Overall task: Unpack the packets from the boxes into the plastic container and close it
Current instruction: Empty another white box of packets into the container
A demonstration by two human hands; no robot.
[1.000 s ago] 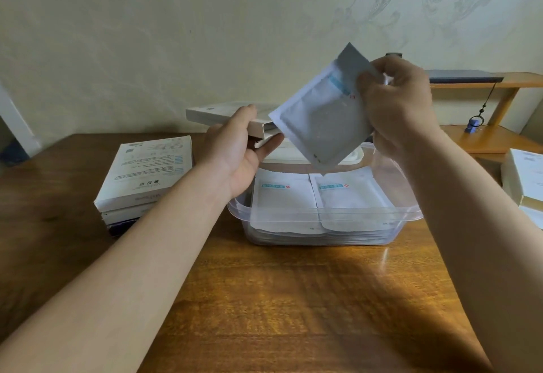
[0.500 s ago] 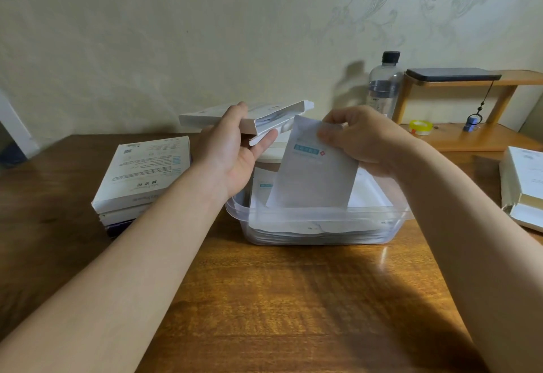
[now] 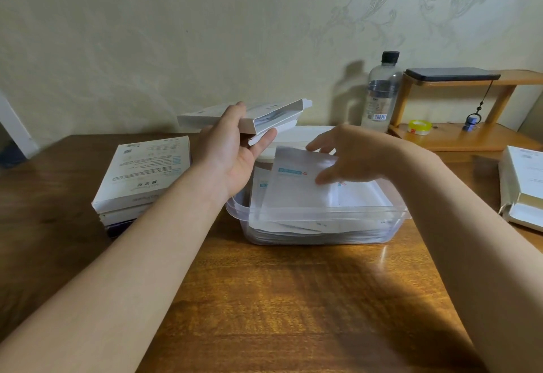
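Right hand [image 3: 346, 155] just let the packet [image 3: 296, 187] drop into the container [image 3: 317, 226], fingers spread now. Left hand [image 3: 235, 152] still grips the open box [image 3: 258, 117] above it, so more unpacking probably.

White packets [image 3: 296, 190] with blue labels fill a clear container [image 3: 317, 226] on a brown wood-grain desk [image 3: 293, 299]; scroll-patterned cream wall [image 3: 205, 35].

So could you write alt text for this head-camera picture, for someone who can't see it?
A person's right hand lets a white packet drop into a clear plastic container of packets on a wooden table, while the left hand holds an opened white box above it. More boxes are stacked to the left; a bottle stands behind.
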